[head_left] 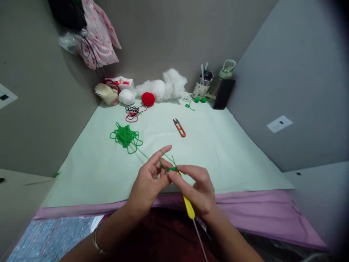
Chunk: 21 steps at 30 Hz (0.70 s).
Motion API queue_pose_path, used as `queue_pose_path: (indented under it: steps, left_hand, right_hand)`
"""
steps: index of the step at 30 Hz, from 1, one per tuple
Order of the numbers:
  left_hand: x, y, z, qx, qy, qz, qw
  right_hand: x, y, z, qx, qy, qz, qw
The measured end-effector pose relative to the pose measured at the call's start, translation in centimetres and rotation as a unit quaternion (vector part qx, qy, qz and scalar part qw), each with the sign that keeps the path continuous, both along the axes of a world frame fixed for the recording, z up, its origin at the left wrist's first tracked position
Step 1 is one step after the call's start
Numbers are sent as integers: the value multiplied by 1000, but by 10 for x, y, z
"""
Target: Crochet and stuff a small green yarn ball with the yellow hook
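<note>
Green yarn winds round the fingers of my left hand (147, 178), whose index finger is stretched out. Its thumb and another finger pinch a small green crochet piece (171, 169). My right hand (199, 185) grips a crochet hook (188, 207) with a yellow handle, and its thin metal tip sticks up beside the green piece. Whether the hook is through a loop is too small to tell. From my left hand a strand runs back to a loose heap of green yarn (125, 136) on the table.
Orange thread snips (180, 128) lie mid-table. Along the back stand a white yarn ball (127, 97), a red yarn ball (148, 99), white stuffing (160, 89), a pen cup (201, 89), a green bottle (218, 85) and a dark phone (224, 94). Grey panels enclose the table (231, 156).
</note>
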<state>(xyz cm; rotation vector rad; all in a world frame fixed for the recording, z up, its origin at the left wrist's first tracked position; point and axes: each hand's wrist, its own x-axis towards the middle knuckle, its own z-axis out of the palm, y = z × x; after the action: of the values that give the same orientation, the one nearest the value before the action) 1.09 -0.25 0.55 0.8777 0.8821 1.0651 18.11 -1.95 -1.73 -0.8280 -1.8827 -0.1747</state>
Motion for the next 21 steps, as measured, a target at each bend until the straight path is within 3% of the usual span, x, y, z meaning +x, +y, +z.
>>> queue_pose_path:
  steps: [2,4,7,10,13,16,19,21]
  left_hand:
    - [-3,4,3,-71,-90,-53,992]
    - [-6,8,6,-103,-138,-67,983]
    - [-9,9,9,-91,-149,-50,983]
    - [-8,7,9,-60,-121,-62,989]
    - [-4,4,6,-15,-82,-50,995]
    - [-1,3,1,3,-65,-10,998]
    - [-1,6,-1,-41,-100,-25,994]
    - [-3,9,0,-85,-136,-59,985]
  right_hand:
    - [0,-2,2,-52,62,6,997]
    - [-1,-3,8,-130,187,33,973]
    - [-5,-1,15,-210,354,101,906]
    - [-9,1,18,-251,371,135,884]
    - [-12,1,16,-251,322,120,905]
    - [-9,-1,10,-190,214,71,956]
    - [-4,-4,6,-92,72,36,993]
    - [-1,-3,7,-90,94,23,991]
